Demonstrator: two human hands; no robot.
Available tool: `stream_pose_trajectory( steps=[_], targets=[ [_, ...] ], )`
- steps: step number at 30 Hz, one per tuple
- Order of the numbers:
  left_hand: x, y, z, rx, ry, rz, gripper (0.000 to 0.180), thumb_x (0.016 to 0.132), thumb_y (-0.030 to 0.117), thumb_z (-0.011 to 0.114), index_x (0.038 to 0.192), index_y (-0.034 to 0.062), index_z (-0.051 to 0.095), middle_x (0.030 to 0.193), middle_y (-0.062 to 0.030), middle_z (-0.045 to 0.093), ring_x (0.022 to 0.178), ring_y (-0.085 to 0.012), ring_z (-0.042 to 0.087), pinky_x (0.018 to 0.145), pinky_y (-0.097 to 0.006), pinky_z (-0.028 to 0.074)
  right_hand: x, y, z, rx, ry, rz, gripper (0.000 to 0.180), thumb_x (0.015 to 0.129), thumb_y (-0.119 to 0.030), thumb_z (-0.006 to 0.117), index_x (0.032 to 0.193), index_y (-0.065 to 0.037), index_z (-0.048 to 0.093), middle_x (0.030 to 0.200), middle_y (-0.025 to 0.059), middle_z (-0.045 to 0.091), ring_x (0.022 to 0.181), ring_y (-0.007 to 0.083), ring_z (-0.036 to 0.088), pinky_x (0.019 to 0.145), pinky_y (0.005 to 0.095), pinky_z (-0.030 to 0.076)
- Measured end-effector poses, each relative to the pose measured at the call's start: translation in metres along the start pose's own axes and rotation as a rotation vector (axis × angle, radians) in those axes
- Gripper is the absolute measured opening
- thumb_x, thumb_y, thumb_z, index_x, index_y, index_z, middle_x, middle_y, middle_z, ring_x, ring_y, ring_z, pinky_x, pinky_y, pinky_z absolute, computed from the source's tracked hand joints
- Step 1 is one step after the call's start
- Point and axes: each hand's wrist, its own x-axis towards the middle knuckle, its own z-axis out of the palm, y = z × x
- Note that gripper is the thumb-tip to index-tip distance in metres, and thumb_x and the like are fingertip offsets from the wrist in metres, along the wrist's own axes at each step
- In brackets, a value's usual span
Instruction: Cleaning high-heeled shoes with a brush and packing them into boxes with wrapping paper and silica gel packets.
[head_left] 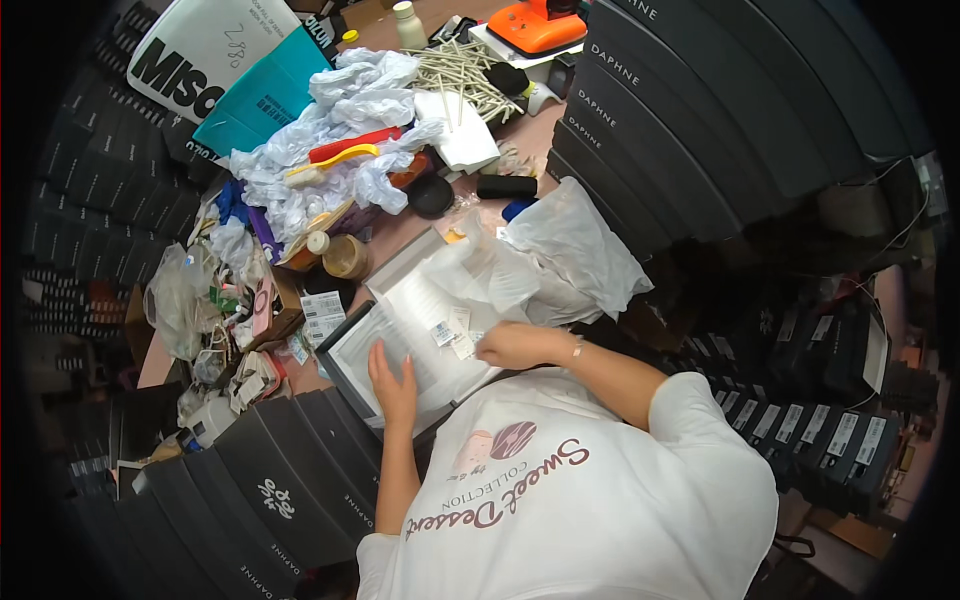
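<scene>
An open dark-grey shoe box (pixel 345 335) lined with white tissue paper (pixel 398 335) lies in front of me. My left hand (pixel 394 388) rests on the paper near the box's left side, fingers stretched out and thumb apart. On the lining, small white paper tags (pixel 455 333) with print lie next to my right hand (pixel 520 345). That hand is closed, its fingertips curled down at the tags; what it pinches, if anything, is hidden. Crumpled thin white wrapping (pixel 480 265) spills over the box's far edge.
Stacked dark shoe boxes (pixel 660 130) rise at the right, with more (pixel 270 480) at lower left. Beyond the box are a jar (pixel 345 257), a yellow-handled brush (pixel 335 165), crumpled white paper (pixel 365 80), paper sticks (pixel 465 75) and an orange tool (pixel 535 28). Printed label sheets (pixel 322 312) lie left.
</scene>
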Motion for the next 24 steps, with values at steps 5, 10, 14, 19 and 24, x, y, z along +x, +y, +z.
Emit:
stream_pose_trajectory(
  steps=[5, 10, 14, 19, 24],
  targets=[
    [-0.016, -0.015, 0.011, 0.099, -0.025, 0.077, 0.064, 0.082, 0.018, 0.064, 0.136, -0.0006, 0.037, 0.139, -0.026, 0.034, 0.13, -0.0413, 0.031, 0.107, -0.047, 0.025, -0.09, 0.097, -0.01, -0.312, 0.593, 0.463, 0.022, 0.077, -0.016, 0.06, 0.089, 0.003, 0.061, 0.088, 0.0222, 0.063, 0.086, 0.0401, 0.06, 0.073, 0.0463, 0.048],
    [-0.026, -0.003, 0.021, 0.263, -0.157, 0.087, 0.071, 0.078, 0.025, 0.069, 0.137, 0.0022, 0.037, 0.141, -0.0261, 0.031, 0.134, -0.0414, 0.024, 0.107, -0.057, 0.018, -0.053, 0.129, 0.011, -0.404, 0.747, 0.398, 0.02, 0.076, -0.017, 0.064, 0.084, 0.001, 0.06, 0.086, 0.0219, 0.061, 0.083, 0.04, 0.06, 0.073, 0.0471, 0.048],
    [-0.025, 0.009, 0.009, 0.298, -0.098, 0.1, 0.068, 0.077, 0.025, 0.07, 0.134, 0.0016, 0.041, 0.141, -0.0248, 0.032, 0.134, -0.0408, 0.024, 0.108, -0.055, 0.018, -0.069, 0.095, -0.013, -0.009, 0.83, 0.355, 0.023, 0.08, -0.014, 0.062, 0.098, 0.002, 0.062, 0.085, 0.0165, 0.065, 0.082, 0.0337, 0.063, 0.073, 0.0393, 0.049],
    [-0.018, -0.009, 0.013, 0.085, -0.031, 0.016, 0.066, 0.079, 0.02, 0.068, 0.135, 0.0014, 0.041, 0.137, -0.026, 0.038, 0.129, -0.0405, 0.035, 0.106, -0.045, 0.029, -0.149, 0.025, -0.068, 1.099, 1.133, -0.258, 0.049, 0.094, -0.029, 0.052, 0.133, -0.002, 0.039, 0.127, 0.0136, 0.051, 0.113, 0.0266, 0.055, 0.095, 0.0434, 0.047],
    [-0.007, -0.025, 0.018, 0.033, -0.045, -0.032, 0.065, 0.079, 0.016, 0.068, 0.136, 0.002, 0.039, 0.135, -0.0267, 0.04, 0.125, -0.0396, 0.04, 0.104, -0.04, 0.034, -0.063, -0.012, -0.035, 1.308, 0.928, -0.395, 0.039, 0.09, -0.017, 0.056, 0.125, -0.001, 0.045, 0.116, 0.0111, 0.057, 0.107, 0.0232, 0.055, 0.091, 0.0371, 0.046]
  ],
)
